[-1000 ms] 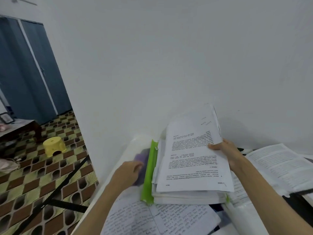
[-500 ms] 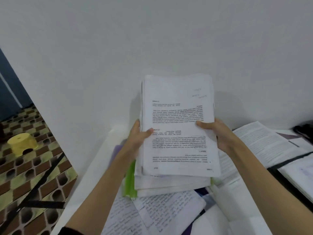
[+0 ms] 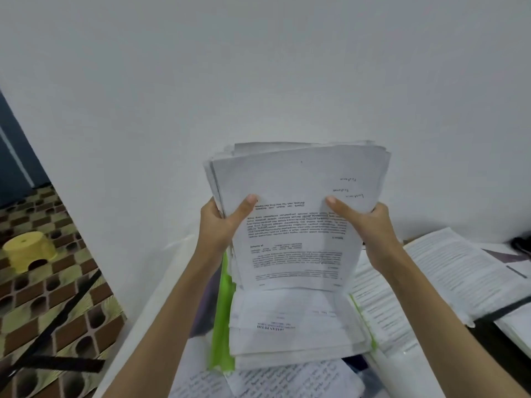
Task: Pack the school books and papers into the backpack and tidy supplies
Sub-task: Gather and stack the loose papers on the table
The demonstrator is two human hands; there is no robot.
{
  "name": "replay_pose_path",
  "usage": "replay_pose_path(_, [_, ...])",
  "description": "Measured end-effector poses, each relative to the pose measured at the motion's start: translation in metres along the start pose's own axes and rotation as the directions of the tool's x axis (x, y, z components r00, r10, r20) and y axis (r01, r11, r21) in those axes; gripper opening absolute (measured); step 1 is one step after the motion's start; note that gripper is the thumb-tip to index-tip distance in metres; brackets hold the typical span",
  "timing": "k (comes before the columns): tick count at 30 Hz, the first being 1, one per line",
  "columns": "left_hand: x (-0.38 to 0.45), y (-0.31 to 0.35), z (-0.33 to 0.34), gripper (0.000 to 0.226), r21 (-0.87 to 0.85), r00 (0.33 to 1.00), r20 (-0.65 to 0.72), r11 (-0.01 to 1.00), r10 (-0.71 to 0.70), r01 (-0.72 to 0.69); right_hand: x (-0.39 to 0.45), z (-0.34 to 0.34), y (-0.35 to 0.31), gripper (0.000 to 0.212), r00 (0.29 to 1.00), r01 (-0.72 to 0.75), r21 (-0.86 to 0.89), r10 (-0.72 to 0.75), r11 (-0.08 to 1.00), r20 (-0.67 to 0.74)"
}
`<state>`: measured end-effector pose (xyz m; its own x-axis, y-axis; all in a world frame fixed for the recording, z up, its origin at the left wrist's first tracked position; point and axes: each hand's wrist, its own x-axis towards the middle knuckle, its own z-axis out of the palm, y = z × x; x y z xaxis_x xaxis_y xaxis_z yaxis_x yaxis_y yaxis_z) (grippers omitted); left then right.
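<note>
A thick stack of printed papers (image 3: 298, 225) stands tilted up in front of the white wall, lifted off a lower paper pile (image 3: 290, 326) that rests in a green folder (image 3: 222, 334). My left hand (image 3: 221, 225) grips the stack's left edge, thumb on the front sheet. My right hand (image 3: 365, 225) grips its right edge the same way. Handwritten sheets (image 3: 275, 380) lie on the table in front of the folder. No backpack is in view.
An open printed book (image 3: 448, 271) lies on the table to the right, over a dark item. The white table edge (image 3: 149, 297) runs along the left; beyond it is patterned floor with a yellow stool (image 3: 28, 251) and a black strap (image 3: 51, 334).
The left hand came off the purple thing beside the folder and took the stack's left edge. Both hands then raised the stack and tipped it more upright.
</note>
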<state>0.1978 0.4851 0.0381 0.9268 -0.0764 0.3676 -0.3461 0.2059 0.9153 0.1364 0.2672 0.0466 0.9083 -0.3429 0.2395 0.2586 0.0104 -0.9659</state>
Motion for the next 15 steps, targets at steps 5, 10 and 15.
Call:
replay_pose_path(5, [0.011,-0.007,0.002,0.032,0.021,0.997,0.042,0.998,-0.057,0.056,0.008,-0.004,0.002,0.053,0.999,-0.039,0.071,0.038,0.997,0.010])
replay_pose_path(10, [0.001,-0.025,0.014,0.018,0.054,0.995,0.012,0.994,-0.099,0.098,0.008,0.005,0.017,0.036,0.999,-0.037,0.012,0.037,0.999,-0.019])
replay_pose_path(15, [0.001,-0.015,0.028,0.026,0.017,0.994,-0.110,1.000,0.026,-0.024,0.012,0.013,0.012,0.031,0.995,0.075,0.027,-0.073,0.997,-0.070])
